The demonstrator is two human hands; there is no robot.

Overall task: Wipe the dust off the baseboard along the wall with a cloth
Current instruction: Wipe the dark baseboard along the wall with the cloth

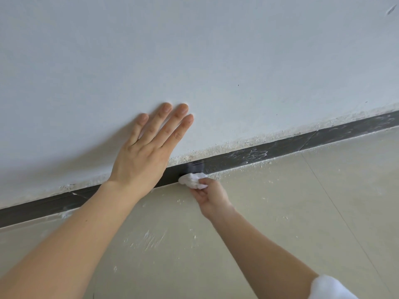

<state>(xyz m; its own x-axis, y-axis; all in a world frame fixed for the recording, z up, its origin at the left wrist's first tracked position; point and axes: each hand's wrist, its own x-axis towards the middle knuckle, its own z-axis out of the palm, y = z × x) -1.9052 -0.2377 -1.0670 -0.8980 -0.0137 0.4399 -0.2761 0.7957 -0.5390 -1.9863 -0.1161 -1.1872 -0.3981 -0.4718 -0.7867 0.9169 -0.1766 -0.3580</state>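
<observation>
A dark grey baseboard (269,152) runs along the foot of the white wall (194,50), rising from lower left to upper right. White dust smears cover its right stretch; the stretch left of the cloth looks darker and cleaner. My right hand (210,196) grips a crumpled white cloth (192,180) and presses it against the baseboard's lower edge. My left hand (149,147) lies flat on the wall just above the baseboard, fingers straight and spread, holding nothing.
Beige floor tiles (291,212) lie below the baseboard, scattered with white dust crumbs and a scuffed white smear (151,240). Crumbly plaster (248,142) lines the wall's bottom edge. A white sleeve (328,288) shows at the lower right.
</observation>
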